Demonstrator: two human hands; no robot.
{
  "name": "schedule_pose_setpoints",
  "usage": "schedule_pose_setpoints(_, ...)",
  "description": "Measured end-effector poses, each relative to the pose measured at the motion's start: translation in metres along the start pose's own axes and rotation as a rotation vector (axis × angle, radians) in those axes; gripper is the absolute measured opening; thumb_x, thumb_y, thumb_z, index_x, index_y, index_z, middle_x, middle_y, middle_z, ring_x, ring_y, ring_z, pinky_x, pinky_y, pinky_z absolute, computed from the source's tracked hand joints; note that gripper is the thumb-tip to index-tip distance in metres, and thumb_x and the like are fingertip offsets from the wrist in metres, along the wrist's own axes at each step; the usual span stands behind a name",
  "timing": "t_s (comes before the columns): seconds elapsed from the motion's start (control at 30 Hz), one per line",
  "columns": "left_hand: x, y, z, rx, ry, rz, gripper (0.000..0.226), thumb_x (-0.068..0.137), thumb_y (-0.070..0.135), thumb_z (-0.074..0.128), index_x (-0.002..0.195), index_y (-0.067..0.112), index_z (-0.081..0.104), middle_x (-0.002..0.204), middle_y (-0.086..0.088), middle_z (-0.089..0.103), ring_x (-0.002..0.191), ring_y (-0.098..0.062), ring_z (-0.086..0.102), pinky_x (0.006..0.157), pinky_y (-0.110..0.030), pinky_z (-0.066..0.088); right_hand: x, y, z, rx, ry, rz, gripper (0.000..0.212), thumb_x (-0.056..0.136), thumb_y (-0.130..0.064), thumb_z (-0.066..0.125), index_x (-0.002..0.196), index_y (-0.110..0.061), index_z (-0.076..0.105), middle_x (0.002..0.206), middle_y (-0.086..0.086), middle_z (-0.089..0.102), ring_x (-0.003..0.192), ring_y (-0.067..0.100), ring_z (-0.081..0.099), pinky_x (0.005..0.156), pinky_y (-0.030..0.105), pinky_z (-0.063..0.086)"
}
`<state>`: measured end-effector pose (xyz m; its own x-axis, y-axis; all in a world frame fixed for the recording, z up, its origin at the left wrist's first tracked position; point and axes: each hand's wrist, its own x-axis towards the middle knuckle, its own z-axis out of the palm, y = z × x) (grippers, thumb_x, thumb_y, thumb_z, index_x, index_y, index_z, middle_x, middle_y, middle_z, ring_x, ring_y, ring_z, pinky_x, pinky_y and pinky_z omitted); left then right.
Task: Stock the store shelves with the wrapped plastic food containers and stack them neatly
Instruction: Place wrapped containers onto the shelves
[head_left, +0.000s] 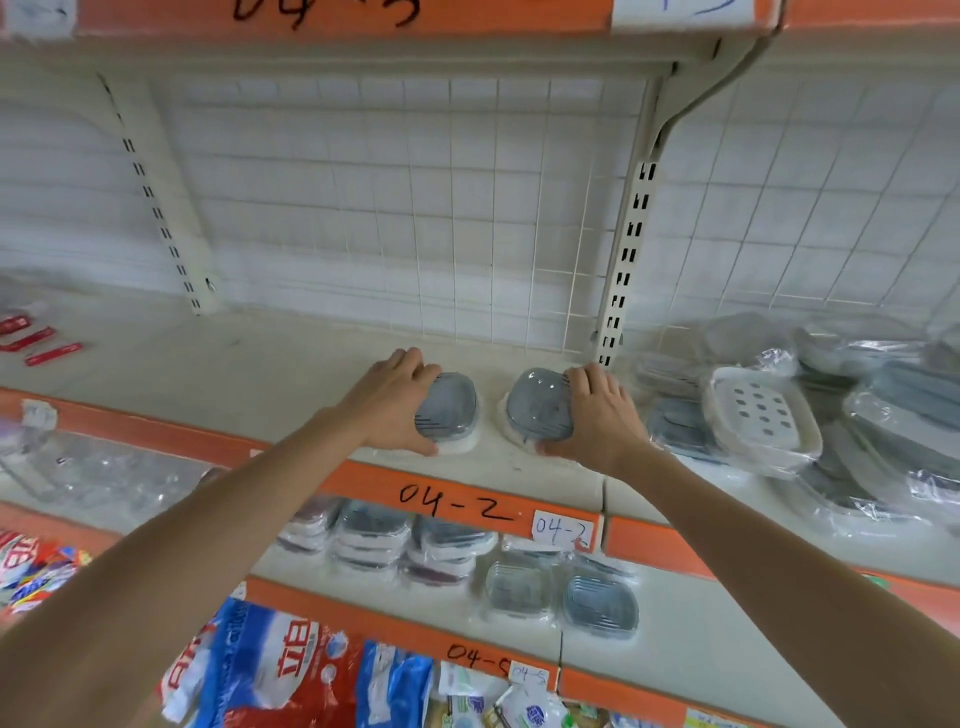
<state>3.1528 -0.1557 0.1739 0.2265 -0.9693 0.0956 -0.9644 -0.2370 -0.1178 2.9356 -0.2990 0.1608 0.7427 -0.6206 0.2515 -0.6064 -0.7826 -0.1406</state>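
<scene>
Gripping one wrapped container each: L hand (392, 402) left container (447, 413), R hand (597, 415) right container (537, 405).

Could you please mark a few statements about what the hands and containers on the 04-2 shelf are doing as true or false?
1. Each hand grips a grey-lidded container. True: the left hand holds the left container, the right hand the right container.
2. The two containers are stacked on each other. False: they sit side by side, apart.
3. The shelf label reads 04-2. True.
4. The wrapped white tray lies left of the hands. False: it lies to their right.
</scene>
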Motion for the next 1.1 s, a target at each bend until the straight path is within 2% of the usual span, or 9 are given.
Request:
schedule_pose_setpoints(0.17, -0.037, 0.042, -0.015, -0.005, 0.210, -0.026, 0.101, 0.061, 0.064, 0.075, 0.138, 0.011, 0.036, 0.119, -0.007, 0.038, 0.112, -0.023, 0.037, 0.099, -0.034, 0.035, -0.045, 0.005, -0.020, -0.003, 0.142, -0.107, 0.089, 0.069, -0.053, 0.074, 0.136, -0.010, 0.033, 0.132, 0.007, 0.035, 0.124, 0.025, 0.034, 0.106, 0.034, 0.025)
schedule_pose_setpoints(0.3, -0.068, 0.080, -0.023, 0.000, 0.232, -0.028, 0.102, 0.059, 0.067, 0.074, 0.135, 0.009, 0.041, 0.116, -0.009, 0.041, 0.108, -0.025, 0.040, 0.097, -0.037, 0.038, -0.086, 0.019, -0.037, 0.009, 0.120, -0.146, 0.091, 0.070, -0.053, 0.074, 0.138, -0.010, 0.031, 0.133, 0.007, 0.034, 0.125, 0.025, 0.032, 0.109, 0.035, 0.023)
schedule_pose_setpoints(0.63, -0.127, 0.163, -0.008, 0.054, 0.132, -0.018, 0.097, 0.066, 0.063, 0.072, 0.138, 0.009, 0.036, 0.121, -0.009, 0.040, 0.112, -0.024, 0.039, 0.098, -0.036, 0.038, -0.180, 0.052, -0.044, -0.023, 0.022, -0.246, 0.092, 0.069, -0.054, 0.073, 0.139, -0.010, 0.032, 0.135, 0.006, 0.036, 0.123, 0.025, 0.035, 0.105, 0.033, 0.026)
schedule_pose_setpoints(0.73, -0.140, 0.182, 0.003, 0.068, 0.058, -0.025, 0.099, 0.067, 0.066, 0.069, 0.140, 0.011, 0.031, 0.127, -0.006, 0.036, 0.117, -0.021, 0.035, 0.100, -0.031, 0.030, -0.200, 0.060, -0.037, -0.041, -0.021, -0.291, 0.092, 0.069, -0.055, 0.073, 0.140, -0.010, 0.034, 0.136, 0.006, 0.039, 0.124, 0.026, 0.037, 0.105, 0.035, 0.027)
schedule_pose_setpoints(0.87, -0.148, 0.198, 0.022, 0.084, 0.011, -0.006, 0.095, 0.069, 0.065, 0.067, 0.140, 0.011, 0.031, 0.130, -0.004, 0.036, 0.122, -0.021, 0.032, 0.102, -0.033, 0.029, -0.223, 0.069, -0.014, -0.057, -0.101, -0.319, 0.092, 0.071, -0.055, 0.071, 0.142, -0.013, 0.031, 0.140, 0.005, 0.035, 0.128, 0.025, 0.033, 0.108, 0.034, 0.023)
schedule_pose_setpoints(1.1, -0.148, 0.214, 0.091, -0.040, -0.162, -0.031, 0.102, 0.073, 0.065, 0.064, 0.148, 0.010, 0.020, 0.143, -0.003, 0.033, 0.129, -0.020, 0.033, 0.108, -0.032, 0.027, -0.257, 0.088, 0.052, -0.047, -0.301, -0.251, 0.094, 0.076, -0.062, 0.062, 0.146, -0.013, 0.023, 0.144, 0.003, 0.030, 0.134, 0.021, 0.028, 0.111, 0.030, 0.018)
